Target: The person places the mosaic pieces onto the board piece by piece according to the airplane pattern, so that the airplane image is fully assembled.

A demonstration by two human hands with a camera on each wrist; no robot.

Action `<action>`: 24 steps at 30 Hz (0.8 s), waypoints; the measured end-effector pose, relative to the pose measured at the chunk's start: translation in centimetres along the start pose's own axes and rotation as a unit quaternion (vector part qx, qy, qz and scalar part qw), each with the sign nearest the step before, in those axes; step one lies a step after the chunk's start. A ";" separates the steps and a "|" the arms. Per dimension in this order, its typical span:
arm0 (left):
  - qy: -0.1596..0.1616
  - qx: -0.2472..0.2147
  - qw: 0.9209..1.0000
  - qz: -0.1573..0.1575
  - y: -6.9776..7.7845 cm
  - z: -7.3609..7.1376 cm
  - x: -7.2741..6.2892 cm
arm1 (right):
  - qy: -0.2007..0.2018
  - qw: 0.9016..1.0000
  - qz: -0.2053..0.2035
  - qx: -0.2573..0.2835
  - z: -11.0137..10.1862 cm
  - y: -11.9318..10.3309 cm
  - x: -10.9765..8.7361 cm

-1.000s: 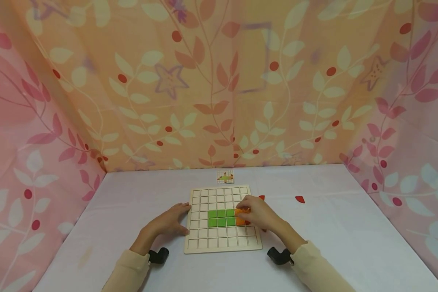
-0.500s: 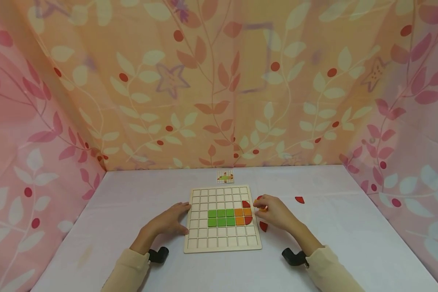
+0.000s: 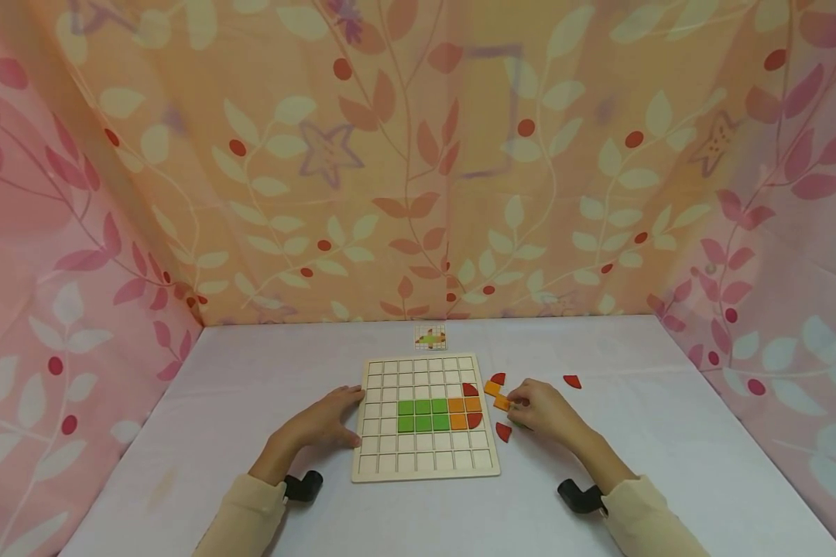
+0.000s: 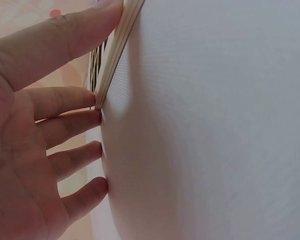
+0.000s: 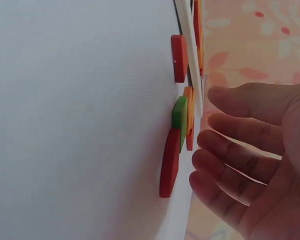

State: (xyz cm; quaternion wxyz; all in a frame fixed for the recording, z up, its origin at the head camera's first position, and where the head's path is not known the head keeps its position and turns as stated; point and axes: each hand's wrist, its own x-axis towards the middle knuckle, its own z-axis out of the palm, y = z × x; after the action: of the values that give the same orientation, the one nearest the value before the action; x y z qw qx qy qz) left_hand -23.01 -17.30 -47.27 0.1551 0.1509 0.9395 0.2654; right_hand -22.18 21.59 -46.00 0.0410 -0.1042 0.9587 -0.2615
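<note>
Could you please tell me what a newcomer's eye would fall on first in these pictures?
Probably the block of six green squares, with orange squares and red rounded pieces to its right, on the pale grid board lying on the white table. Next, perhaps, the large leaf-patterned curtain rising behind the table. The person's right hand, by the loose pieces right of the board, may draw the eye too.
</note>
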 end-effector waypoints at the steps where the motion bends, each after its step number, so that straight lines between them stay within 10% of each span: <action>1: -0.001 0.000 1.000 -0.001 0.0 0.0 0.0 | -0.001 1.000 0.003 -0.004 0.0 0.1 0.0; 24: -0.003 -0.002 1.000 0.002 0.2 -0.2 -0.1 | -0.014 0.998 0.022 -0.065 0.8 0.2 0.3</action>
State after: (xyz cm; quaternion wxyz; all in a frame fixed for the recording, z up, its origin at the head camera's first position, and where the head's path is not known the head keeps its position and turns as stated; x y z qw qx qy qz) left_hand -22.98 -17.24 -46.98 0.1578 0.1529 0.9383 0.2669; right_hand -22.38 21.32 -46.77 0.0530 -0.0888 0.9752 -0.1958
